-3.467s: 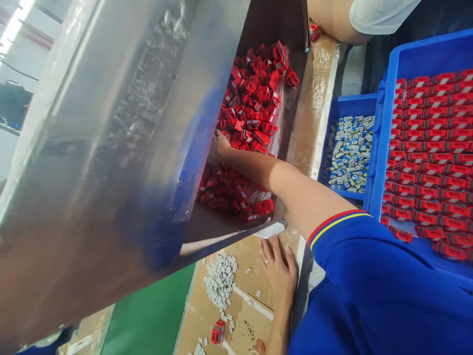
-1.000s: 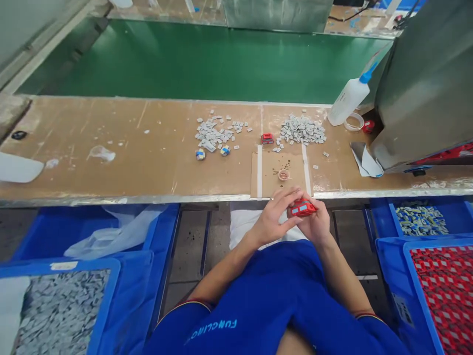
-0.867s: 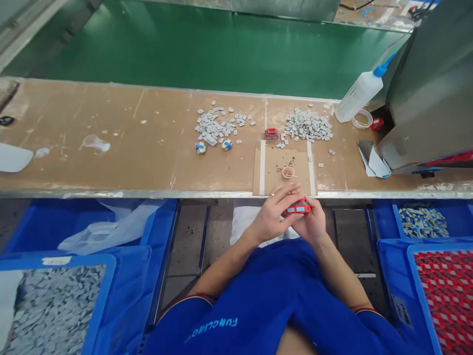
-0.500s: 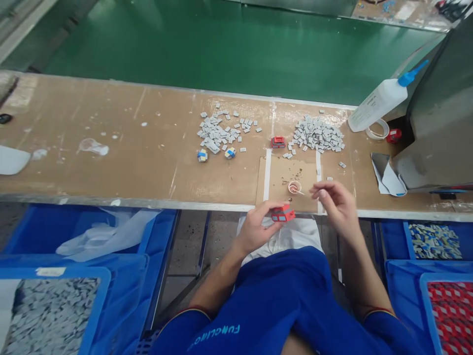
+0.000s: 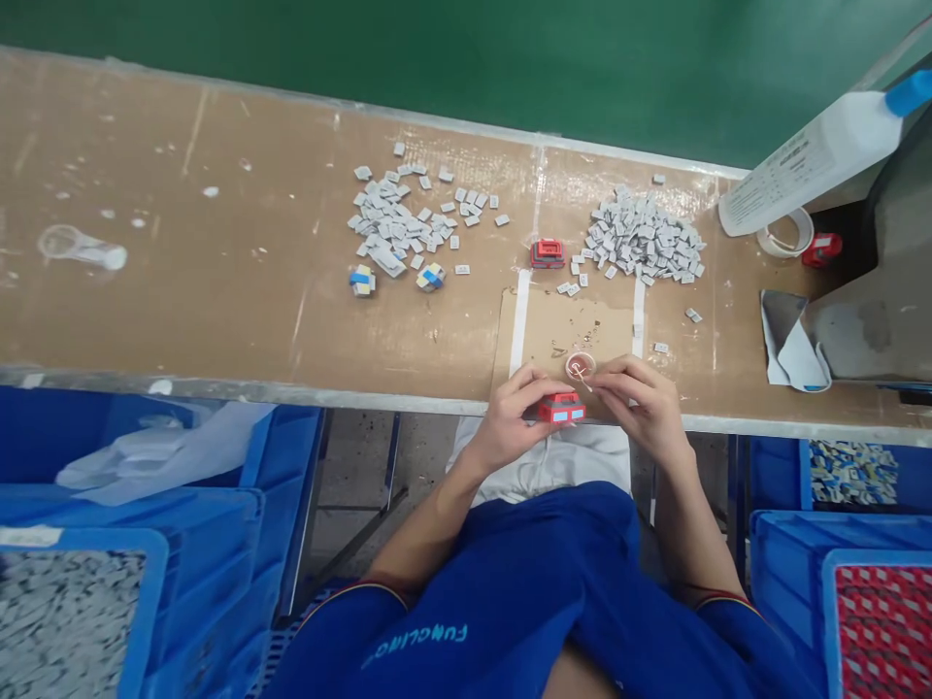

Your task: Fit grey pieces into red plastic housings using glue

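Note:
My left hand [image 5: 515, 416] holds a red and grey block piece [image 5: 563, 408] with pale blue panels at the table's front edge. The fingers of my right hand [image 5: 641, 400] pinch a thin white stick [image 5: 584, 382], whose other end rests in a small round cup [image 5: 581, 366] of reddish stuff. That cup stands on a cardboard sheet [image 5: 543, 325], just behind the red piece. Another red piece [image 5: 548, 254] sits farther back, between two heaps of small grey tiles, one left [image 5: 400, 218] and one right [image 5: 645, 238].
Two blue, yellow and white pieces [image 5: 362, 281] lie near the left heap. At the right are a white bottle [image 5: 815, 160], a tape roll [image 5: 784, 233] and folded paper [image 5: 793, 345]. Blue bins [image 5: 156, 602] flank my lap. A green surface [image 5: 437, 58] lies beyond the table.
My right hand has moved left to the cup and closed on the stick. The red piece in my left hand has turned slightly. The view has shifted closer to the table.

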The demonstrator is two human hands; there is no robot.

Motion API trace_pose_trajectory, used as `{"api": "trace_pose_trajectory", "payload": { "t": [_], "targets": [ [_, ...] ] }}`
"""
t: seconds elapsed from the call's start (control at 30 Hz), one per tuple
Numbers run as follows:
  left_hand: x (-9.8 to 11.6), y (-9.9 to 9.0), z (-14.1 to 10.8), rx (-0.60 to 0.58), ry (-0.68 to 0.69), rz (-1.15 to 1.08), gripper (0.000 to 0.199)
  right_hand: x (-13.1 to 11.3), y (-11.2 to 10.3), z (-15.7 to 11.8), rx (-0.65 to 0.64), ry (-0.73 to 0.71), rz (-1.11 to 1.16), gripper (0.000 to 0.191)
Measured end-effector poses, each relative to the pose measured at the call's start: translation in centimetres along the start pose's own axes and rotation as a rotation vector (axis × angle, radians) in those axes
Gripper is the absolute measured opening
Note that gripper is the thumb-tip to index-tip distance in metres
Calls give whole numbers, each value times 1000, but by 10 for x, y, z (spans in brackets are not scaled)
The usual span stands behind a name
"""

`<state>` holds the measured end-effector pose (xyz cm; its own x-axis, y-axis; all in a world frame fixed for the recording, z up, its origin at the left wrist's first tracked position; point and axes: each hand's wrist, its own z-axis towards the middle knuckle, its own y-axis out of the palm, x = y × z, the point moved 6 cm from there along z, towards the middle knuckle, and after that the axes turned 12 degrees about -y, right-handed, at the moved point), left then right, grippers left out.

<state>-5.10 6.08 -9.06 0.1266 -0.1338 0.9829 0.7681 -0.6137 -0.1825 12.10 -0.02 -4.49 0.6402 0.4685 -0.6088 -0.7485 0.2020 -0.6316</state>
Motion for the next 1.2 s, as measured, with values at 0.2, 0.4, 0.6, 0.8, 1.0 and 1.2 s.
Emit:
{"api": "trace_pose_trajectory", "payload": {
  "t": [0.2,0.4,0.6,0.8,1.0,1.2],
  "targets": [
    [-7,-7,-3,53,3,-84,32,-2,-1,3,-52,-15,-127,37],
    [-13,-9,-7,50,-23,-168,33,-6,6,5,-21,-87,-221,20],
    [-11,-7,-3,8,-4,-189,28,6,-4,8,245,-63,-99,23],
    [-7,-7,0,15,28,-140,30,13,-3,9,356,-95,-71,19],
    [-7,-7,-2,25,31,-93,32,15,2,0,417,-75,-63,15],
    [-8,-14,-11,151,-73,40,38,40,8,-26,587,298,209,18]
  ]
}}
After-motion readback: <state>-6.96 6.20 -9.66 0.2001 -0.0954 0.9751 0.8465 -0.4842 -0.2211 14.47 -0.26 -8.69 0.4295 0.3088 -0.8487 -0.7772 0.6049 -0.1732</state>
